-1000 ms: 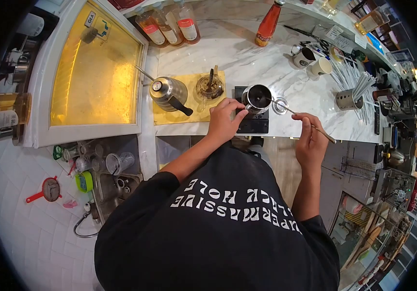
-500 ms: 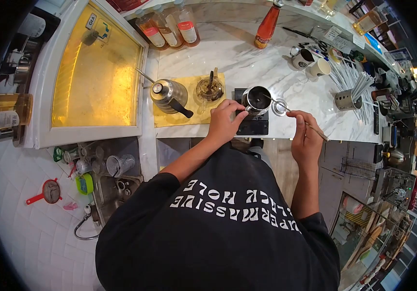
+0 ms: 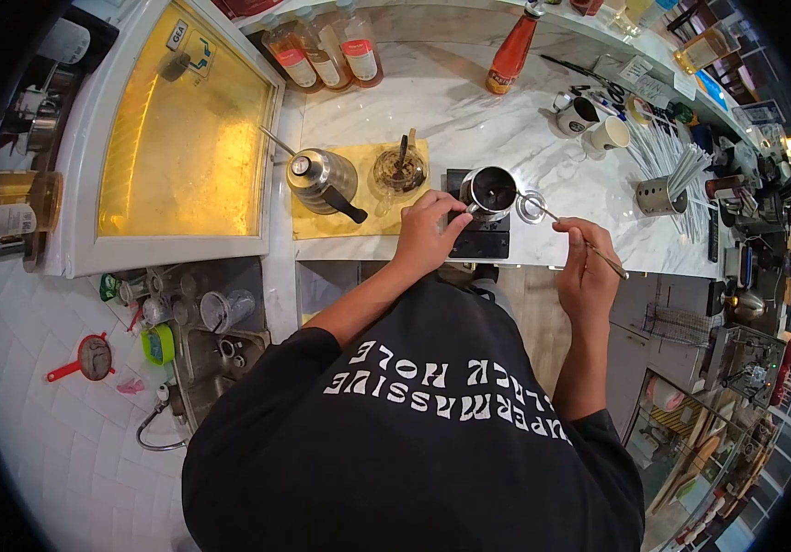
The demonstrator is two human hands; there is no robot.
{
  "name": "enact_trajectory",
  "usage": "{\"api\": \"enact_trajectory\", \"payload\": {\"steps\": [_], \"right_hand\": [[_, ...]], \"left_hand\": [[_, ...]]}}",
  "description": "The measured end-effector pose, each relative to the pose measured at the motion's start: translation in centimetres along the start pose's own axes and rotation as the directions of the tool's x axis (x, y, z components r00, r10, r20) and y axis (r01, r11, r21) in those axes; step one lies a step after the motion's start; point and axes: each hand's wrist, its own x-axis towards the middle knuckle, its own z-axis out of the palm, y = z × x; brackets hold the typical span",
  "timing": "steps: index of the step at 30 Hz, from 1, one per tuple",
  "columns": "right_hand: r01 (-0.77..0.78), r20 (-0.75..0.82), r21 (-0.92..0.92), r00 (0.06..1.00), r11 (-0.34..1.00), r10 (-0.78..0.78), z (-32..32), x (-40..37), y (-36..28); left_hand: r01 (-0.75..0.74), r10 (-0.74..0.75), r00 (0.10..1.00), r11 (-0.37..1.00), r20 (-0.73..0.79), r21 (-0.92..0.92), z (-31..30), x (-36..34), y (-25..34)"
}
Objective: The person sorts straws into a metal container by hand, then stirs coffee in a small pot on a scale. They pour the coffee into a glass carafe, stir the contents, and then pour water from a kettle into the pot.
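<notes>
My left hand [image 3: 426, 232] is closed, fingertips pinching the handle of a metal pitcher [image 3: 471, 204]. Dark liquid [image 3: 495, 189] shows inside the pitcher, which stands on a black scale [image 3: 481, 245]. A long thin metal bar spoon [image 3: 609, 261] is gripped in my right hand [image 3: 587, 267], slanting toward the pitcher. The spoon's far end lies near the pitcher's right rim; whether it touches is hard to see. Just beneath that end, a small round metal item [image 3: 532, 208] sits on the counter.
Left of the scale, a yellow cloth [image 3: 359, 226] bears a gooseneck kettle [image 3: 318, 178] and a glass vessel with dark grounds [image 3: 399, 171]. Behind stand several bottles [image 3: 360, 57] and a red bottle [image 3: 511, 57]. Rightward are a small pitcher [image 3: 577, 115], a paper cup [image 3: 607, 135] and a straw holder [image 3: 660, 195].
My right hand has shifted slightly right and down, drawing the spoon's end from over the pitcher's mouth to its right rim. My left hand stays on the handle.
</notes>
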Motion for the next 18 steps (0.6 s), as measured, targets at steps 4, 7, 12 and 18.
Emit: {"api": "enact_trajectory", "payload": {"steps": [4, 7, 12, 18], "right_hand": [[0.022, 0.000, 0.028, 1.000, 0.999, -0.022, 0.5, 0.4, 0.0], [0.097, 0.071, 0.021, 0.993, 0.995, -0.098, 0.5, -0.1, -0.2], [0.043, 0.003, 0.025, 0.999, 0.999, -0.044, 0.0, -0.5, 0.7], [0.063, 0.047, 0.077, 0.997, 0.995, -0.067, 0.5, -0.5, 0.2]], "left_hand": [[0.021, -0.021, 1.000, 1.000, 0.003, 0.007, 0.0, 0.0, 0.0], [0.016, -0.016, 1.000, 1.000, 0.007, 0.000, -0.2, 0.1, 0.4], [0.026, -0.026, 1.000, 1.000, 0.000, -0.007, 0.1, -0.1, 0.0], [0.021, -0.021, 1.000, 1.000, -0.005, 0.002, 0.0, -0.2, 0.0]]}}
